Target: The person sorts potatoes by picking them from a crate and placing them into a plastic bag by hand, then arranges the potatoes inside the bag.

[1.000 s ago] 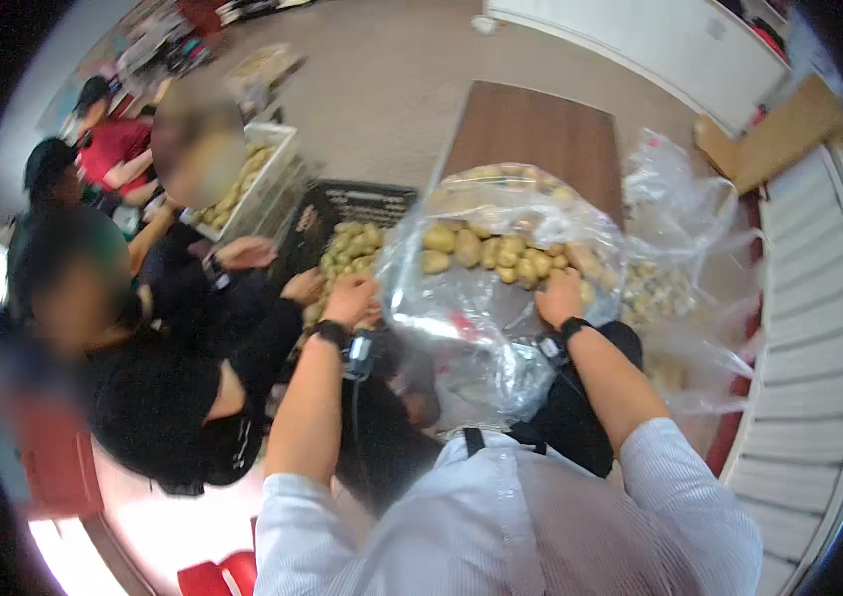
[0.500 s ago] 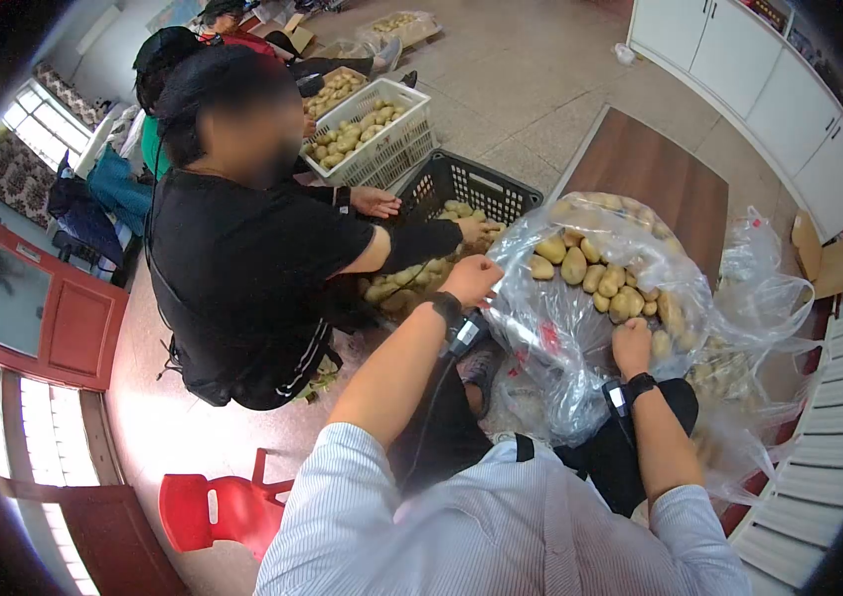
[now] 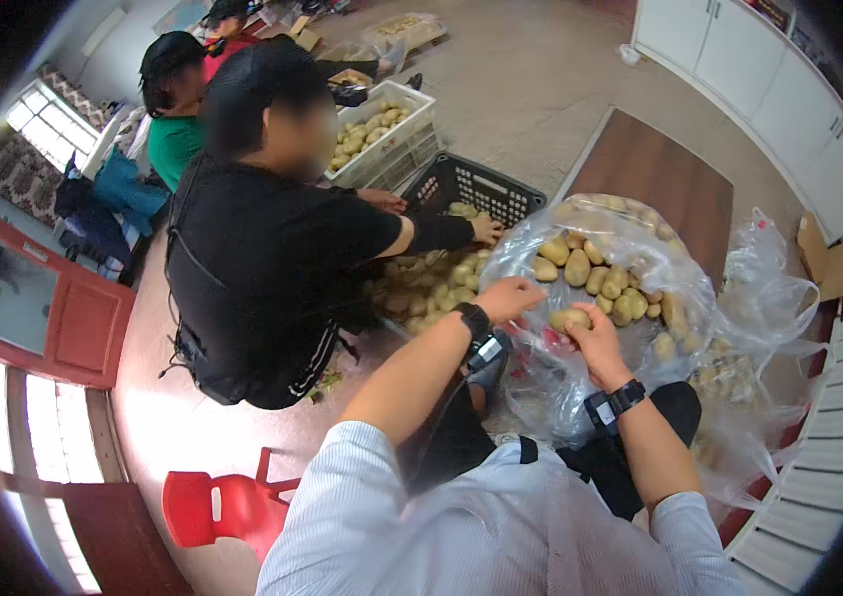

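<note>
My right hand [image 3: 597, 348] grips a yellowish potato [image 3: 569, 320] over the open mouth of a clear plastic bag [image 3: 540, 375]. Several more potatoes [image 3: 616, 282] lie inside that bag. My left hand [image 3: 511, 300] is closed, its fingers pressed together at the bag's left rim, just left of the held potato. Whatever those fingers may hold is hidden.
To my left a co-worker in black [image 3: 277, 238] reaches into a black crate [image 3: 501, 186] of potatoes. A white crate [image 3: 411, 134] of potatoes stands behind it. A brown board [image 3: 645, 184] lies beyond the bag, a red chair [image 3: 232, 507] at lower left.
My right hand has lifted a potato and moved left and slightly up with it. My left hand has shifted right, towards that potato. The co-worker leans further right.
</note>
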### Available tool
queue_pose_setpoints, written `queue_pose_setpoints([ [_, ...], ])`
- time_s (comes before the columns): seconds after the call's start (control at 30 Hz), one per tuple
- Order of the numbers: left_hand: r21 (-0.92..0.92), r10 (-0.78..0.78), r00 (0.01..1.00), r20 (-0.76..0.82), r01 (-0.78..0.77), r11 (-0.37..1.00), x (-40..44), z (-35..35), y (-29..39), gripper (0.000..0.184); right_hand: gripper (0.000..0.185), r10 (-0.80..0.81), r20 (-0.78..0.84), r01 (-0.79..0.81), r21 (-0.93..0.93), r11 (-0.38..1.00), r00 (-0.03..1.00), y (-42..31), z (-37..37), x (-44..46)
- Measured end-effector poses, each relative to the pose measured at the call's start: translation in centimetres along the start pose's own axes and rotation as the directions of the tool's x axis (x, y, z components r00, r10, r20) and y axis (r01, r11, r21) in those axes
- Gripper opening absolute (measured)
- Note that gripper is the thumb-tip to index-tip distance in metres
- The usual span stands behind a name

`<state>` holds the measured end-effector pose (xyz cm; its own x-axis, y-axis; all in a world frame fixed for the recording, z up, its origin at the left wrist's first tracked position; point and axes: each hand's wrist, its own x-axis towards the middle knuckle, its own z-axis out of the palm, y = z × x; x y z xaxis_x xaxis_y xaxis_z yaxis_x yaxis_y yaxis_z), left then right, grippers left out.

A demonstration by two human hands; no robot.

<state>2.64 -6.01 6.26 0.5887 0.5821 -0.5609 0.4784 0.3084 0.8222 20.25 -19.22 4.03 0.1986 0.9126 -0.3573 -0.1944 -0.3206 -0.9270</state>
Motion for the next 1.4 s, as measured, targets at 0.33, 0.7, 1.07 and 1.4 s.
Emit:
queue_pose_setpoints([
  [0.33,-0.257,0.068,0.965,0.251,-0.002,0.966,0.4,-0.6,-0.2,0.039,0.033,-0.105,0.137,0.106,-0.005,0.994,0.985,-0.9,3.1,1.2],
  [0.7,-0.382,0.074,0.997,-0.011,-0.073,0.921,2.1,-6.6,-3.2,0.037,0.033,-0.440,-0.032,0.304,-0.677,0.670,0.897,6.3,-4.5,3.4],
  [1.07,-0.127,-0.093,0.939,-0.331,0.053,0.991,2.9,-11.3,-8.0,0.031,0.043,-0.547,-0.245,0.062,-0.874,0.483,0.801,4.2,-9.5,2.2],
  [1.4,0.623,0.087,0.931,-0.354,0.165,0.764,6.5,-16.2,-13.5,0.029,0.059,-0.519,-0.174,0.021,-0.937,0.348,0.837,2.2,-8.6,3.4],
])
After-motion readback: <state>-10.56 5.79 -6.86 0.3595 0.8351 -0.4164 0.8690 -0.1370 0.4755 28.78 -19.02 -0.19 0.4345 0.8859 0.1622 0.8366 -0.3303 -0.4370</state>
